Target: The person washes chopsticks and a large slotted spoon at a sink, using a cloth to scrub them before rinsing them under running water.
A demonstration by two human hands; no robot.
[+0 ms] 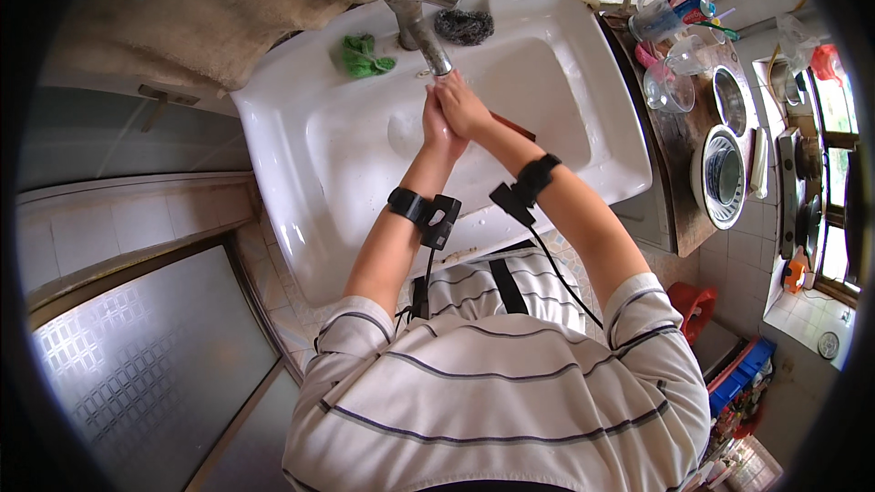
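Both my hands are pressed against each other under the spout of a chrome faucet (432, 44), over a white ceramic sink (328, 150). My left hand (436, 124) is on the left, its palm mostly turned in and hidden. Across it from the right lies my right hand (463, 106), its fingertips close to the spout's mouth. The skin looks wet. Whether anything is between the palms cannot be seen. A thin reddish-brown object (514, 126) lies in the basin, partly covered by my right forearm.
On the sink's back ledge are a green scrubbing cloth (366, 56) and a steel wool scourer (465, 26). A wooden counter (690, 205) at right bears glass mugs (668, 85), a steel bowl (730, 101) and a colander (735, 208). A towel (225, 20) hangs at upper left.
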